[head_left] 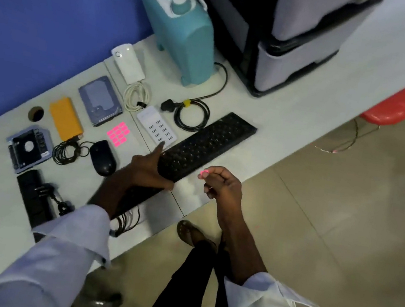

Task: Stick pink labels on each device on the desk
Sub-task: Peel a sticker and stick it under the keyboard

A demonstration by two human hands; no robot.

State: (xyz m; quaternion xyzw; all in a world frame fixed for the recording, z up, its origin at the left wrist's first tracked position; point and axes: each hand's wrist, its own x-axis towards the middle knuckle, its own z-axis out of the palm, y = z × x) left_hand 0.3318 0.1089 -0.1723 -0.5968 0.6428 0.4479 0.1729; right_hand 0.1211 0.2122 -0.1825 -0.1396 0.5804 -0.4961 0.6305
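Note:
A sheet of pink labels (pixel 118 133) lies on the white desk (pixel 271 106) between a hard drive (pixel 100 100) and a black mouse (pixel 103 158). My left hand (pixel 149 168) grips the near end of a black keyboard (pixel 208 145), thumb under its front edge and forefinger stretched toward a white USB hub (pixel 157 127). My right hand (pixel 221 184) hovers just off the desk's front edge, pinching one pink label (pixel 203 172) at its fingertips. An orange power bank (pixel 66 118), a white adapter (pixel 128 63) and a drive caddy (pixel 28 148) lie further left.
A teal appliance (pixel 185 27) and stacked grey drawers (pixel 296 35) stand at the back. A coiled black cable (pixel 191 115), a second black device (pixel 34 199) and a cable bundle (pixel 67 152) lie on the desk. A red stool (pixel 391 104) stands on the floor at right.

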